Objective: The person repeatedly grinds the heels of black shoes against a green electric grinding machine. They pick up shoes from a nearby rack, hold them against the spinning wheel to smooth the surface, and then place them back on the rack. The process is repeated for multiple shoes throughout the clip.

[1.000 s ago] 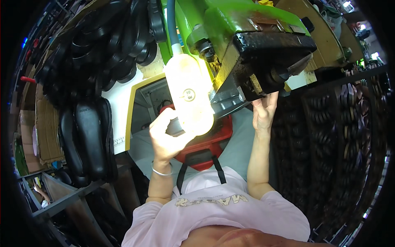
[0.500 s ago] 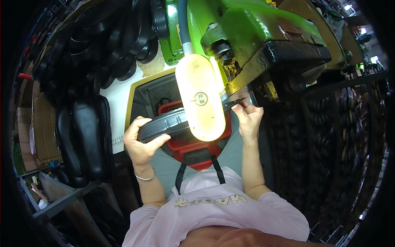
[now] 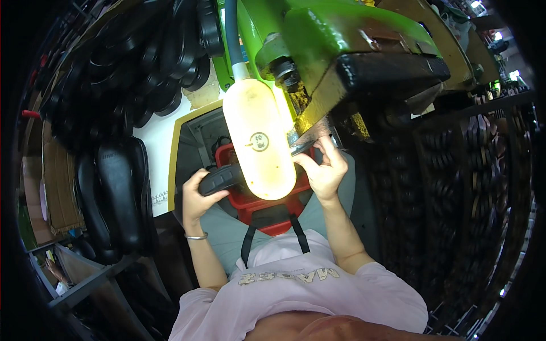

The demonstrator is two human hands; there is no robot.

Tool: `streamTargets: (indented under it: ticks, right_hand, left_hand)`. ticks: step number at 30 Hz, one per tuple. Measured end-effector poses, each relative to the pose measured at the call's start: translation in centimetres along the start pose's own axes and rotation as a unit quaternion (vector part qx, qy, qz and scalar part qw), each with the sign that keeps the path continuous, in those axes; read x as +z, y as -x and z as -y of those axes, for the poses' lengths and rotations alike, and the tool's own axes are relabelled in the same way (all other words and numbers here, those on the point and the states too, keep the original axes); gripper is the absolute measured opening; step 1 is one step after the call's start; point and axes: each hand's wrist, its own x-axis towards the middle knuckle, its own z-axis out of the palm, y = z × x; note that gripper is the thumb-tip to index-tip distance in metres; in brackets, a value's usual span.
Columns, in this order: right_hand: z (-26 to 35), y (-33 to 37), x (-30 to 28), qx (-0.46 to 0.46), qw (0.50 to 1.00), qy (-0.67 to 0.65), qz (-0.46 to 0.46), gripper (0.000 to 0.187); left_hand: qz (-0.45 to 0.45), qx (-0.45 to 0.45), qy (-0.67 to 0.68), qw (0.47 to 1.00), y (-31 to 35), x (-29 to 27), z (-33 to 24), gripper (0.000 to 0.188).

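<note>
A black shoe sole (image 3: pixel 219 180) is held up in front of me, beneath the head of the green machine (image 3: pixel 318 34). My left hand (image 3: pixel 199 198) grips its left end, thumb along the near side and fingers over the far edge. My right hand (image 3: pixel 325 168) pinches the other end right by the machine's metal working arm (image 3: pixel 314 132). A bright oblong lamp (image 3: pixel 260 142) hides the sole's middle.
Black soles (image 3: pixel 142 62) are heaped on the white table (image 3: pixel 162 133) at the far left, with several more (image 3: pixel 122 193) closer. A red container (image 3: pixel 267 213) sits below the sole. Shelves packed with footwear parts (image 3: pixel 449 187) line the right side.
My right hand has shifted left, and the sole has turned so less of its side shows left of the lamp. The lamp appears farther left in view. Both hands keep their hold.
</note>
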Motion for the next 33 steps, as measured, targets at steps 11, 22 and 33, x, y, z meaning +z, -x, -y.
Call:
streamTargets:
  ticks: [11,22,33]
  right_hand:
    - [-1.5,0.0,-1.4,-0.059,0.995,0.078,0.02,0.056]
    - [-14.6,10.2,-3.3,0.414,0.739,-0.531,0.035,0.059]
    - [-8.9,1.6,-11.9,0.168,0.973,-0.075,-0.138,0.036]
  left_hand:
    - [0.003,-0.108,0.308,0.945,-4.6,11.8,-6.0,0.034]
    - [-0.134,0.078,0.172,0.973,-2.5,16.3,-4.5,0.03]
    - [-0.097,0.17,-0.18,0.964,-3.4,13.2,-4.1,0.04]
